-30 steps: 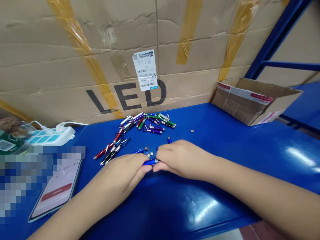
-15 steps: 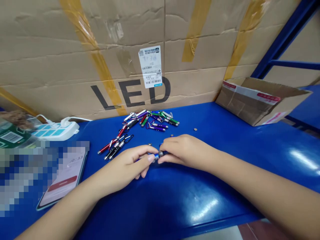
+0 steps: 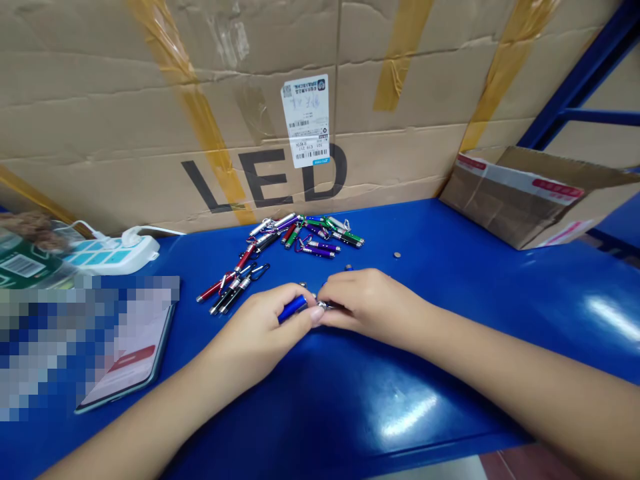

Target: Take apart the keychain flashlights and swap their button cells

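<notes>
The left hand [image 3: 270, 321] pinches a blue tube [image 3: 293, 309] between thumb and forefinger, just at nine o'clock of the meeting fingertips. The right hand [image 3: 370, 300] seems to pinch a small shiny metal piece [image 3: 323, 305] there, its grip partly hidden. Good handling would mean a light, steady hold low over the table [image 3: 350, 413], clear of the small round disc [image 3: 397, 255] at two o'clock and the pens [image 3: 320, 252] around twelve.

I see a short, glossy blue tube [image 3: 293, 309] mid-scene, partly covered, slanting from near left to far right; just right of it, a small silvery piece [image 3: 323, 305], mostly hidden.
</notes>
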{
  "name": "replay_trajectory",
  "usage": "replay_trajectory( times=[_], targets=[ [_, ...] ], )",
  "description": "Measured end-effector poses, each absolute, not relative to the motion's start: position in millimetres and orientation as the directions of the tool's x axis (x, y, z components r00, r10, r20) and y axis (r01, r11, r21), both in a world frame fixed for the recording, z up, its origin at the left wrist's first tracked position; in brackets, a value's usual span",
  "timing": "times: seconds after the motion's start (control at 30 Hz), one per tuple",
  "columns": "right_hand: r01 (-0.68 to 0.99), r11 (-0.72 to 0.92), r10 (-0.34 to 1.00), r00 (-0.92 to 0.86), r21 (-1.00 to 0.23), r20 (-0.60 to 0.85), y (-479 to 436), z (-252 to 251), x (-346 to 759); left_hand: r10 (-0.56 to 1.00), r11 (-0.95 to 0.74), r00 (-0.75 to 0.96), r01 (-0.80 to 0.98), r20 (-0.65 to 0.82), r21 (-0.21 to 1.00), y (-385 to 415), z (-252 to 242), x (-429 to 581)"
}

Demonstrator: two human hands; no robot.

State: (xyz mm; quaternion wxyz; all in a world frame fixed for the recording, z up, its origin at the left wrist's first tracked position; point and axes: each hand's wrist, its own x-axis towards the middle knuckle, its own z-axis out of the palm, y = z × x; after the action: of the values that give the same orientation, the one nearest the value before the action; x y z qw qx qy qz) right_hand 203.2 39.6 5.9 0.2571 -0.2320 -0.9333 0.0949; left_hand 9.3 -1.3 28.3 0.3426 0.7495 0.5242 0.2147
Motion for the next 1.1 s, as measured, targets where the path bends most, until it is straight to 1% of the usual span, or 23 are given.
replay_trajectory(
  times=[0.17,0.37,0.5,0.57,0.63,0.67,0.73,0.77,0.8,0.83,0.87,0.9,0.97,1.03,1.1],
  targets=[
    [0.404,0.870,0.491,-0.758,-0.283,0.430,39.9,3.5,201.6,0.928,-0.244,0.371,0.678,-0.036,0.694,-1.5,28.6,11.1],
    [0.422,0.848,0.521,-0.776,-0.321,0.355,40.1,5.5,201.4,0.914,-0.271,0.405,0.657,-0.026,0.703,1.8,26.8,11.0],
    [0.464,0.800,0.579,-0.763,-0.380,0.288,40.1,10.3,204.0,0.914,-0.313,0.405,0.680,0.017,0.663,3.7,26.1,8.5],
    [0.486,0.745,0.637,-0.723,-0.457,0.269,40.5,12.7,205.5,0.920,-0.317,0.392,0.710,0.021,0.629,4.3,27.0,6.3],
    [0.483,0.624,0.728,-0.645,-0.614,0.233,41.1,14.3,205.4,0.915,-0.337,0.403,0.728,0.026,0.597,5.1,28.1,3.5],
    [0.458,0.521,0.781,-0.597,-0.720,0.185,41.2,14.8,204.7,0.907,-0.356,0.419,0.731,0.029,0.582,5.5,28.5,2.0],
    [0.351,0.242,0.857,-0.514,-0.905,0.030,40.9,15.4,202.2,0.885,-0.400,0.466,0.737,0.018,0.545,6.5,28.6,-0.7],
    [0.282,0.099,0.867,-0.495,-0.954,-0.057,40.3,15.7,200.8,0.872,-0.418,0.490,0.744,0.000,0.521,7.0,28.3,-1.8],
    [0.222,-0.015,0.860,-0.495,-0.975,-0.126,39.3,15.9,199.5,0.859,-0.434,0.512,0.753,-0.027,0.494,7.5,27.8,-2.7],
    [0.187,-0.090,0.845,-0.506,-0.978,-0.174,38.0,16.2,198.5,0.847,-0.445,0.529,0.764,-0.058,0.467,7.8,27.1,-3.5],
    [0.191,-0.118,0.832,-0.516,-0.974,-0.202,36.3,16.5,197.9,0.838,-0.454,0.538,0.776,-0.085,0.439,8.1,26.3,-4.0],
    [0.234,-0.098,0.828,-0.520,-0.967,-0.210,34.6,16.8,197.6,0.833,-0.458,0.543,0.787,-0.110,0.414,8.2,25.4,-4.4],
    [0.393,0.048,0.845,-0.506,-0.918,-0.173,31.5,16.6,197.8,0.828,-0.461,0.542,0.805,-0.144,0.374,8.5,24.1,-5.4],
    [0.536,0.228,0.860,-0.502,-0.813,-0.090,29.9,15.0,198.9,0.829,-0.468,0.539,0.815,-0.149,0.343,8.9,23.5,-6.8],
    [0.591,0.354,0.847,-0.531,-0.725,-0.020,30.2,12.2,200.4,0.828,-0.482,0.541,0.822,-0.149,0.305,9.6,23.9,-8.6]
  ],
)
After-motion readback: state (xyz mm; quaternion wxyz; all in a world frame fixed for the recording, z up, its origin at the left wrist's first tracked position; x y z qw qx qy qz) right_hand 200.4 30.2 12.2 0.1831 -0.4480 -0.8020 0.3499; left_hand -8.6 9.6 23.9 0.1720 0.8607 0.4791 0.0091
